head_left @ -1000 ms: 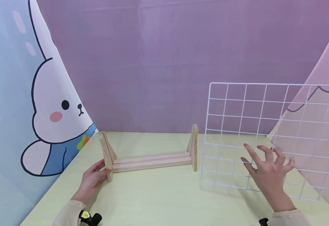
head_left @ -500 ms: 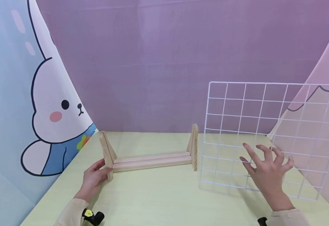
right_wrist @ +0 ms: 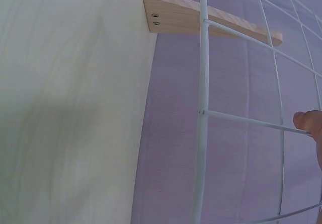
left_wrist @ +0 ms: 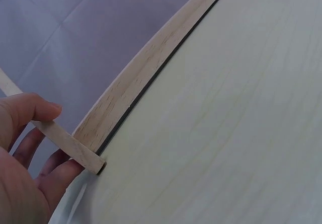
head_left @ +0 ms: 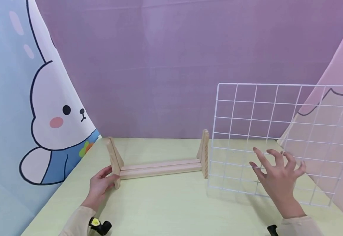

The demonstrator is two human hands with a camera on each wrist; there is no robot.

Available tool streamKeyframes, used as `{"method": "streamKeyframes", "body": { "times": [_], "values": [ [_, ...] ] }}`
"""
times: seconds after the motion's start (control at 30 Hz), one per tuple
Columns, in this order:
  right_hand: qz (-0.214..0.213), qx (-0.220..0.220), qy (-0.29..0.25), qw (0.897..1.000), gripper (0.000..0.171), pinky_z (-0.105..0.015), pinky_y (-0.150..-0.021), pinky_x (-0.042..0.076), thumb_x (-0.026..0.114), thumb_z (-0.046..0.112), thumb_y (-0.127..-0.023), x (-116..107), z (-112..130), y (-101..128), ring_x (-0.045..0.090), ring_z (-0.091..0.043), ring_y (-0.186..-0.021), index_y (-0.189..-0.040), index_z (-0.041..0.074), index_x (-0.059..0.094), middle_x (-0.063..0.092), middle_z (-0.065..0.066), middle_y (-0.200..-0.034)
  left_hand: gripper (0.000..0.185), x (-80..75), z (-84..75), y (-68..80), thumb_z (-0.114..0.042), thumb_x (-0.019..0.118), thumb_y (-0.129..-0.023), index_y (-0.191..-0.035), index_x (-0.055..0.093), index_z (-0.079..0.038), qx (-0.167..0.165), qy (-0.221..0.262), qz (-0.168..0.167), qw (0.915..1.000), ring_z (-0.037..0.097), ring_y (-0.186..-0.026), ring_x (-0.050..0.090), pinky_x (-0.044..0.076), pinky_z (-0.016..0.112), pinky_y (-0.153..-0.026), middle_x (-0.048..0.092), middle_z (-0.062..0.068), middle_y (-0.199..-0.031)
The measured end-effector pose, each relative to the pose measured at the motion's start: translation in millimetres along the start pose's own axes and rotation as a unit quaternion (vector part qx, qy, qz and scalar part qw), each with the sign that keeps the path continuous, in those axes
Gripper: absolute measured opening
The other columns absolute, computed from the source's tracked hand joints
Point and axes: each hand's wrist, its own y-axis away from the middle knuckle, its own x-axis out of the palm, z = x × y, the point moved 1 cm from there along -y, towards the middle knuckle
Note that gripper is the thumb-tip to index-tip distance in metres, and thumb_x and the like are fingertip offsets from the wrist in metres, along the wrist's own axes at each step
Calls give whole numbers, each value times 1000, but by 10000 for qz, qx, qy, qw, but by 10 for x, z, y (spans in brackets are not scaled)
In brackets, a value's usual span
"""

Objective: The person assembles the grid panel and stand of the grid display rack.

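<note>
Wooden stand (head_left: pixel 159 171) and white wire grid (head_left: pixel 272 121) are both being held by a person. The stand is sitting upright on the pale table (head_left: pixel 171 206), with two long rails lying between its end posts. The left hand (head_left: pixel 100 186) is pinching the stand's left post (head_left: pixel 114 160), with the thumb on one side and fingers on the other. The right hand (head_left: pixel 280 180) is spreading its fingers apart and bending them at the grid. Its thumb (right_wrist: pixel 309 121) is touching a wire, so it is probably gripping the grid, but how each finger is going around the wires is hard to see. The grid is standing roughly upright, just beside the stand's right post (head_left: pixel 205 155). It is hard to tell if they are touching.

Some things could be going wrong from here. With its fingers so far apart, the right hand could be letting the big grid tip or slip. If the grid is swinging toward the stand, it could be bumping the right post and knocking the stand crooked. If the left hand is pulling too hard, the stand could be sliding, because only one end is being held.
</note>
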Motion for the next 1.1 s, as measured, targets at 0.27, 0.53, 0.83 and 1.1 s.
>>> {"method": "streamKeyframes", "body": {
  "times": [0.27,0.53,0.83,1.1],
  "values": [
    [-57,57,-83,9999,38,-82,-86,18,49,54,-99,37,21,-18,43,-51,-94,-109,25,71,62,-19,-95,66,95,23,-4,0,67,-89,-149,40,-1,51,50,-7,10000,5,-94,60,55,24,-77,41,22,-150],
    [-150,25,-144,9998,37,-81,-85,19,50,53,-99,71,54,-43,41,-50,-93,-108,24,72,61,-20,-93,65,208,28,10,4,66,-87,-147,43,1,70,177,8,9998,4,-91,61,56,27,-77,43,23,-148],
    [-219,15,-135,9997,37,-80,-83,20,50,53,-99,92,81,-52,43,-50,-93,-109,24,72,61,-20,-93,63,314,35,36,6,68,-85,-145,46,3,141,236,46,9996,8,-93,62,57,29,-76,45,23,-146],
    [-254,4,-208,9995,37,-79,-82,21,52,52,-98,102,112,-70,43,-50,-92,-108,24,73,61,-21,-92,62,429,50,60,9,69,-83,-141,50,3,214,336,107,9991,10,-93,64,58,31,-76,55,18,-138]
  ]
}}
